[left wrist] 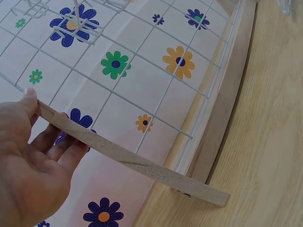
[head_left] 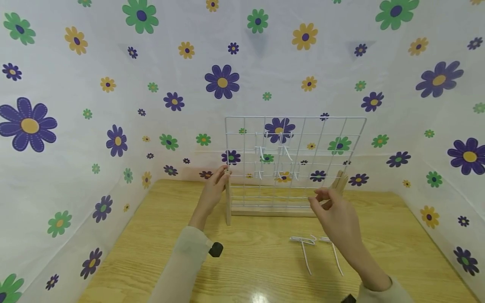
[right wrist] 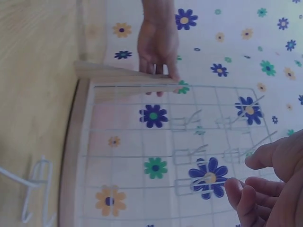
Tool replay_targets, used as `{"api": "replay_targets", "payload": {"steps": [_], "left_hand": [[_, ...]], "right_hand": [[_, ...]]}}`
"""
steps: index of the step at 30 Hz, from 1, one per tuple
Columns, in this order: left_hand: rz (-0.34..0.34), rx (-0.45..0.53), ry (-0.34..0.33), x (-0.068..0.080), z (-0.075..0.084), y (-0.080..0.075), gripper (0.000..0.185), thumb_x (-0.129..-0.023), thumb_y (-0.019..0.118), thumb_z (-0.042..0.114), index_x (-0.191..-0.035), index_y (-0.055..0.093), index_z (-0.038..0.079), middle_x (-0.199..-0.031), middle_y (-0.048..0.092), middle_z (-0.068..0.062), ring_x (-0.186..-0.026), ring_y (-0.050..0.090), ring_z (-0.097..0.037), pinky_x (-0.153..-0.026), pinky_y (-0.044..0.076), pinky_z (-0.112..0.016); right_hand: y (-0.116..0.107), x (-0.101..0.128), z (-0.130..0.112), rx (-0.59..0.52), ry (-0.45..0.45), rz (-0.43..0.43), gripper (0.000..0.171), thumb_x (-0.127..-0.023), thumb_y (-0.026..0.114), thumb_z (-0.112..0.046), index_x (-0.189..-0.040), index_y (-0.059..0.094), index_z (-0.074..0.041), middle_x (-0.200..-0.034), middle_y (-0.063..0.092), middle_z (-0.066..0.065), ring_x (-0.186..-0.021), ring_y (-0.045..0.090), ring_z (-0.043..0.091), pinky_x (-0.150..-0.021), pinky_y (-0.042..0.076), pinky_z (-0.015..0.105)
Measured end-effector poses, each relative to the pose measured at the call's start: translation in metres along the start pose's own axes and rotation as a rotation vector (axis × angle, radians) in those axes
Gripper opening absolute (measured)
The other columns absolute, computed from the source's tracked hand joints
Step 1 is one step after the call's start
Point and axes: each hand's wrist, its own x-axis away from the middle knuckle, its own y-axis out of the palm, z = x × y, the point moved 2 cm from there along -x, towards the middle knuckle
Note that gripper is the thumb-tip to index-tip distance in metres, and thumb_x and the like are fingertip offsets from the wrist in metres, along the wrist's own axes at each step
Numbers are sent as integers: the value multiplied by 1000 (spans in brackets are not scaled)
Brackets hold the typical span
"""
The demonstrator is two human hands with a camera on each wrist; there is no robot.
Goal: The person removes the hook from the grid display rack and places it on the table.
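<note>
A white wire grid panel (head_left: 326,134) stands upright in a wooden frame with a base bar (head_left: 273,211). My left hand (head_left: 214,189) grips the frame's left wooden post (left wrist: 128,158), its thumb at the top end and fingers around behind. Several white wire hooks (head_left: 261,152) hang on the grid. My right hand (head_left: 337,214) is raised before the grid's lower right part, its fingers loosely bent and nothing seen between them. In the right wrist view, its fingertips (right wrist: 234,189) appear close to a hung hook (right wrist: 201,182); whether they touch cannot be told.
Two loose white hooks lie on the wood-grain table (head_left: 250,261): one hook (head_left: 304,248) lies in front of the frame, and the other hook (head_left: 335,254) is partly behind my right hand. A right wooden post (head_left: 339,181) supports the panel. Flower-patterned sheeting (head_left: 170,139) surrounds the table's back and sides.
</note>
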Motion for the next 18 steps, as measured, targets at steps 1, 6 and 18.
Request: {"api": "replay_targets", "payload": {"steps": [1, 6, 18], "left_hand": [[0, 0, 3, 0, 0, 0, 50, -113, 45, 28, -159, 39, 10, -156, 49, -13, -145, 43, -33, -118, 41, -44], [-7, 6, 13, -1, -1, 0, 51, -113, 44, 27, -160, 37, 8, -157, 47, -17, -145, 42, -34, -118, 40, -44], [0, 22, -4, -1, 0, -1, 49, -113, 46, 28, -158, 41, 12, -155, 49, -14, -145, 44, -31, -118, 41, -42]], "right_hand": [[-1, -3, -2, -8, -9, 8, 19, -96, 73, -11, -110, 71, 1, -90, 74, 9, -65, 64, 17, -46, 46, 23], [-3, -14, -13, -48, -30, 40, 20, -96, 74, -10, -112, 71, 1, -91, 74, 10, -65, 64, 18, -45, 47, 22], [2, -38, -32, -84, -69, 76, 23, -95, 76, -11, -112, 71, 3, -94, 75, 13, -70, 67, 21, -56, 48, 13]]}}
